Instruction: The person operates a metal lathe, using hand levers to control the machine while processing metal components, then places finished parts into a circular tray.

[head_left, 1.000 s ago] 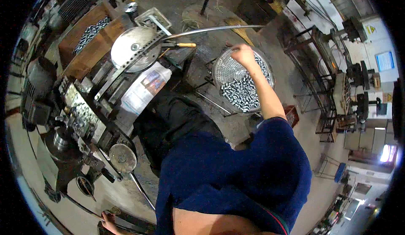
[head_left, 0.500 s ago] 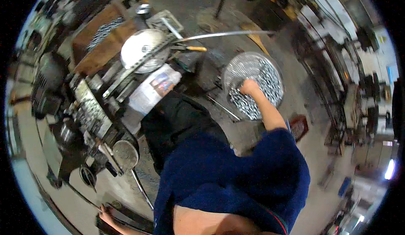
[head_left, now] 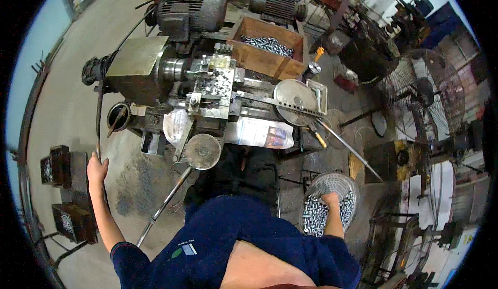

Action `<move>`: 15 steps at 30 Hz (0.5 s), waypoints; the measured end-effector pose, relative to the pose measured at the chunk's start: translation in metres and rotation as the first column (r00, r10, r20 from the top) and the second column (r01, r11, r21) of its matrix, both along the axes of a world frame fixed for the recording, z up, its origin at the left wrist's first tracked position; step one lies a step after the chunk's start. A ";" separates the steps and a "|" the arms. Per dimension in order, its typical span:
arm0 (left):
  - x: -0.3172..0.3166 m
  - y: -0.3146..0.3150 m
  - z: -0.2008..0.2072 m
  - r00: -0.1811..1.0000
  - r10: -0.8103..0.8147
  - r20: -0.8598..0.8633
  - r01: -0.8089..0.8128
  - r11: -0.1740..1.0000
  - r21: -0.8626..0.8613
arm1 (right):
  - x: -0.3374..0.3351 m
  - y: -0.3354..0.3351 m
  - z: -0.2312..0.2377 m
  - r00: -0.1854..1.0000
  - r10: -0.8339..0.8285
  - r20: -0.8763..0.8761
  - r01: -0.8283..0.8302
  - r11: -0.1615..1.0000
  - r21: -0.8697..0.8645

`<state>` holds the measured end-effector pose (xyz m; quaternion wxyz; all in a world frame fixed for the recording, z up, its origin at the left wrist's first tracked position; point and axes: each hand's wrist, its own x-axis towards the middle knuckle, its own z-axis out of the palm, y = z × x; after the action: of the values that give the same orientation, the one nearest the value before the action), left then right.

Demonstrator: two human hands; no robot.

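Observation:
My left hand (head_left: 97, 168) is closed around the lower end of a long dark rod (head_left: 99, 115), which runs up to the left end of a small lathe-like machine (head_left: 210, 89). On my right, my right hand (head_left: 330, 200) reaches down into a round, light-coloured basket (head_left: 307, 188) of small shiny metal pieces (head_left: 315, 217). Its fingers look curled in among the pieces, and what they hold is hidden. A round metal disc on an arm (head_left: 203, 151) sits at the machine's front, with a long bare metal bar (head_left: 165, 204) slanting down from it.
Behind the machine stand an electric motor (head_left: 192, 13) and a wooden box (head_left: 270, 67) holding more metal pieces. A white printed sack (head_left: 259, 132) lies along the machine's front. Dark bins (head_left: 72, 224) are at the far left, and a large caged fan (head_left: 425, 89) stands at the right.
My view has swung left, bringing the whole machine, the rod and my left arm into sight. The left hand stays on the rod; the right hand is still in the basket.

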<state>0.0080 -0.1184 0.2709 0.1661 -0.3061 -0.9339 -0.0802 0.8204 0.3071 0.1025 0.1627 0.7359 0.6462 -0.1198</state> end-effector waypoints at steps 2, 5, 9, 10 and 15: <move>0.033 0.010 0.052 0.994 0.026 0.105 -0.005 0.980 -0.200 | -0.026 0.007 0.029 0.999 0.022 -0.033 -0.015 0.980 0.200; 0.079 0.059 0.124 0.937 -0.116 0.329 0.120 0.993 0.008 | -0.082 0.024 0.105 0.884 0.355 -0.304 -0.249 0.908 0.336; 0.111 0.138 0.131 0.465 -0.675 0.573 0.181 0.706 0.685 | -0.250 0.011 0.189 0.396 0.465 -0.792 -0.232 0.885 0.404; 0.124 0.162 0.130 0.404 -0.695 0.595 0.189 0.699 0.689 | -0.294 0.002 0.212 0.274 0.591 -0.759 -0.400 0.788 0.469; 0.190 0.239 0.110 -0.246 -0.793 0.557 0.021 0.570 0.821 | -0.447 -0.061 0.274 -0.373 0.701 -0.608 -0.516 0.387 0.764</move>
<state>0.1980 0.1208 0.3807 -0.5042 -0.4128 -0.4914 -0.5778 0.3730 0.2463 0.3768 -0.3002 -0.0082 0.8722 -0.3861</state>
